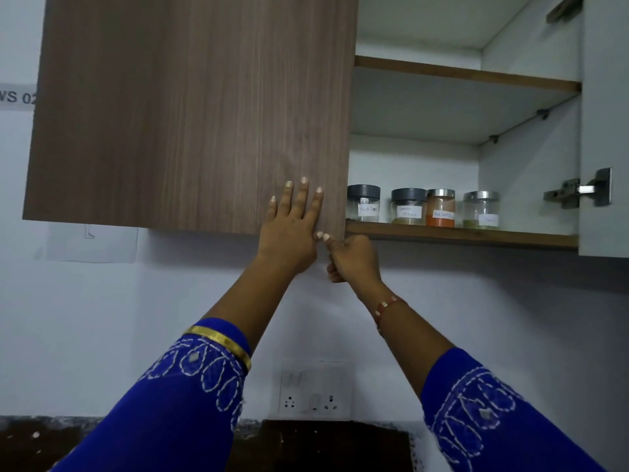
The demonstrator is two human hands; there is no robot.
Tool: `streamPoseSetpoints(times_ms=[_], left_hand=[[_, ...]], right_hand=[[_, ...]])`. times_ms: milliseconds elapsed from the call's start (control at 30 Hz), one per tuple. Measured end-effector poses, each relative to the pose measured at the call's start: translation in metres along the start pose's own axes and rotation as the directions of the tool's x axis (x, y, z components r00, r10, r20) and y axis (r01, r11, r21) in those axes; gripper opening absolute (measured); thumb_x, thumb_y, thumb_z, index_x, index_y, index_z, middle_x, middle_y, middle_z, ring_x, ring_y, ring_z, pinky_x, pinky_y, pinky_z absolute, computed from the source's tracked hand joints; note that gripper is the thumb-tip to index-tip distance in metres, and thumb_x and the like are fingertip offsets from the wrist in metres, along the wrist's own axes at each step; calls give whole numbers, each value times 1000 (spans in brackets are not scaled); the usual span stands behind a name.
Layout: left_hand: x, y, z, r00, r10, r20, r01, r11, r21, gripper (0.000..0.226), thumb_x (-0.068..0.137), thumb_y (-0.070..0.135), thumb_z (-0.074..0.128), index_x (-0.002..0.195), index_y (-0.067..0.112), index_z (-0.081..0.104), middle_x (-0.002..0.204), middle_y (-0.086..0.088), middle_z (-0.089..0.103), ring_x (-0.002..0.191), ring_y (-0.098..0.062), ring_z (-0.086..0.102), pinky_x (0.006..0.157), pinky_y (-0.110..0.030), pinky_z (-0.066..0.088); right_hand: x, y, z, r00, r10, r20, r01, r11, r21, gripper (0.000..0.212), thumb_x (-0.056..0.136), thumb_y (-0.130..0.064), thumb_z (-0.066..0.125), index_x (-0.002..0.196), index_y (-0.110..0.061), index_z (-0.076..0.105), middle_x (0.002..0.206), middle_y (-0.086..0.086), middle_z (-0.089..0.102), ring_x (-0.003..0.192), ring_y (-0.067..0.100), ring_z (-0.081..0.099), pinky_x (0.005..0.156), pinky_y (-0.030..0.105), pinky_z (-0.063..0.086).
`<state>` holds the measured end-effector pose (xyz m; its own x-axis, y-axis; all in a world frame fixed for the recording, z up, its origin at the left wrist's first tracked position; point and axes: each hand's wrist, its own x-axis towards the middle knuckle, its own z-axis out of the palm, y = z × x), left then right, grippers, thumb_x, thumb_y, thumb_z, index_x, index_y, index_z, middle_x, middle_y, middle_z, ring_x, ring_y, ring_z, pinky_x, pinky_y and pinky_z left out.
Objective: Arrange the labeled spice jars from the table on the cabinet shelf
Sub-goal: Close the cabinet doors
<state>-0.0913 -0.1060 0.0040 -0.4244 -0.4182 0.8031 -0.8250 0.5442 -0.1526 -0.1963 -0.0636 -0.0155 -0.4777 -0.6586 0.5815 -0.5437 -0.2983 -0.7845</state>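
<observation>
Several labeled spice jars stand in a row on the lower cabinet shelf: a dark-lidded jar, a second dark-lidded jar, a jar of orange-red powder and a silver-lidded jar. My left hand lies flat with straight fingers against the wood-grain left door, near its lower right corner. Just below that corner, my right hand has its fingers curled and its fingertips at the door's bottom edge.
The right door stands open, its hinge showing. The upper shelf holds nothing visible. A wall socket panel sits below, above a dark countertop. A paper sign is taped on the left wall.
</observation>
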Motion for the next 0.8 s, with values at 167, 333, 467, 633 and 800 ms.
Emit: streamPoseSetpoints(times_ms=[167,333,467,633,800], left_hand=[[-1,-1,8,1000,2,-12,-2,1000,2,69,97,36,29,145,16,-16,154,-12,-21,142,-31,-18,116,-45,-6],[-4,7,-1,999,-11,37,14,996,-89,64,98,33,27,146,13,-9,155,-13,-16,143,-33,-14,117,-45,-3],[-12,29,-12,993,3,118,17,985,-174,61,99,31,27,147,7,-3,156,-14,-11,144,-32,-8,117,-44,-1],[-13,84,-40,988,147,41,-135,969,-206,61,98,30,30,147,7,0,157,-14,-6,145,-28,-4,117,-42,0],[-4,164,-75,961,261,-89,-276,911,-306,60,96,22,35,147,8,5,157,-14,-2,145,-27,0,118,-41,4]], right_hand=[[0,13,1,993,-109,-38,98,968,-230,38,93,-36,51,66,-9,51,71,12,60,75,30,60,59,28,48],[-15,15,-24,970,-242,-14,204,848,-490,36,92,-35,52,72,-5,54,73,12,58,73,27,56,60,27,42],[-26,2,-72,901,-433,13,324,655,-683,35,91,-34,54,91,-1,64,92,16,66,82,29,62,69,30,47],[-38,-9,-152,785,-616,66,357,363,-861,32,91,-26,51,106,1,60,108,21,61,100,34,56,78,37,46],[-55,-8,-240,784,-620,36,258,272,-927,30,91,-22,50,108,1,59,108,21,58,103,34,52,79,38,43]])
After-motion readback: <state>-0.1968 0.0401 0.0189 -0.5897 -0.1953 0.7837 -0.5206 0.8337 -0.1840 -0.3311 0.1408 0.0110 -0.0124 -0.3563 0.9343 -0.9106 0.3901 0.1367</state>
